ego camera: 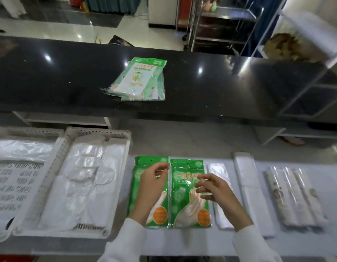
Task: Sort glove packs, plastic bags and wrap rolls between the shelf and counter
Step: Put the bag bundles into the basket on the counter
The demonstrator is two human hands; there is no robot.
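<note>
Two green glove packs lie side by side on the white shelf top in front of me: the left pack (151,160) and the right pack (183,207). My left hand (152,186) hovers over the left pack with loosely curled fingers that hold nothing. Over the right pack, my right hand (214,190) also has relaxed, slightly bent fingers. A small stack of the same green glove packs (139,80) lies on the black counter (220,82) beyond. Wrap rolls (294,195) lie at the right, and plastic bags (84,178) fill a white basket at the left.
A second white basket (18,133) with more bags stands at the far left. A clear flat pack (217,169) and a long white box (249,182) lie between the glove packs and the rolls. A white wire rack (315,76) stands at the counter's right end.
</note>
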